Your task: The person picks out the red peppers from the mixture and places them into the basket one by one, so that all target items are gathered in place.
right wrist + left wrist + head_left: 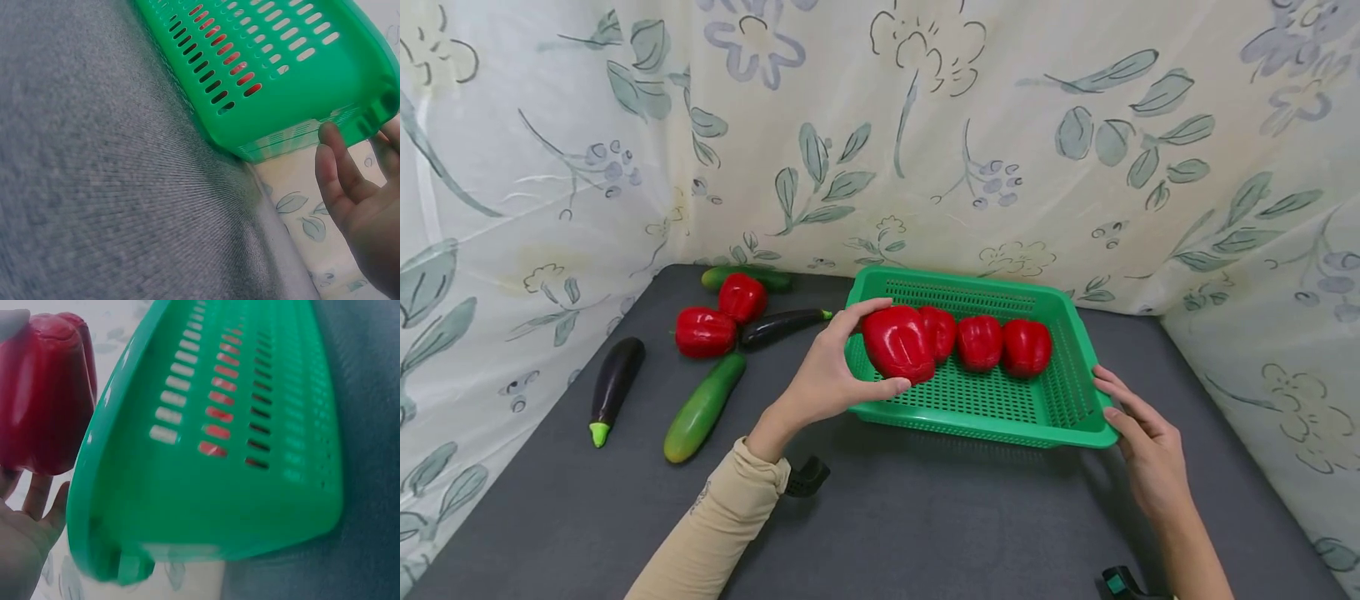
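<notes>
My left hand point(823, 371) holds a red bell pepper point(898, 343) between thumb and fingers, over the left end of a green perforated plastic basket point(925, 421). In the left wrist view the pepper point(47, 394) shows above the basket rim, with fingers beneath it. Inside the basket three more red peppers sit in a row, the rightmost pepper point(1027, 348) near the middle. At the basket's right end, my right hand point(1150, 450) grips the rim by the near corner; in the right wrist view its fingers point(337, 162) reach the end wall under the rim.
Left of the basket lie two red peppers point(705, 332), a dark eggplant point(782, 327) and a cucumber point(760, 278) behind them. Another cucumber point(703, 410) and another eggplant point(617, 383) lie nearer on the grey table point(925, 525). Flowered curtain point(850, 125) surrounds the back and sides.
</notes>
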A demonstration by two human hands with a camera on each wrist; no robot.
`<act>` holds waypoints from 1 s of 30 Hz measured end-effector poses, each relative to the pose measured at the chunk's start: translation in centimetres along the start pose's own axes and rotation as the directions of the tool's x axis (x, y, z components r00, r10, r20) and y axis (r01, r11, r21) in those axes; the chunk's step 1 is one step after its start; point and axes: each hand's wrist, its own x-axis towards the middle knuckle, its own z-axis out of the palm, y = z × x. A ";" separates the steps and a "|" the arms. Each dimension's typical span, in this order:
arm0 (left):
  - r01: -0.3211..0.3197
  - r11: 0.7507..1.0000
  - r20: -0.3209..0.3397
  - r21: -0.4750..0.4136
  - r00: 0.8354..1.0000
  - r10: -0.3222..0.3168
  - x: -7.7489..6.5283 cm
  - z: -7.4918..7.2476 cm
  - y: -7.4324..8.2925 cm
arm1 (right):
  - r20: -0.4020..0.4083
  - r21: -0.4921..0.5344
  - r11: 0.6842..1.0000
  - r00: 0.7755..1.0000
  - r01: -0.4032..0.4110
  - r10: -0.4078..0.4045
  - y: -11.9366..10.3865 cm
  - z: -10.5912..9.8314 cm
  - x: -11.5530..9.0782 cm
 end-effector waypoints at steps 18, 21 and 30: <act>-0.089 0.996 0.130 0.022 0.988 0.085 3.0 5.7 -1.7 | 0.001 0.025 1.000 1.000 0.005 -0.005 0.3 -0.1 0.0; -0.057 0.998 0.167 0.040 0.985 0.050 3.6 6.8 -1.8 | 0.003 0.029 1.000 1.000 0.006 -0.006 0.4 -0.1 0.0; 0.000 0.995 0.262 0.097 0.965 -0.025 5.9 10.2 -2.2 | -0.002 0.035 0.999 1.000 0.013 -0.013 0.5 0.0 -0.1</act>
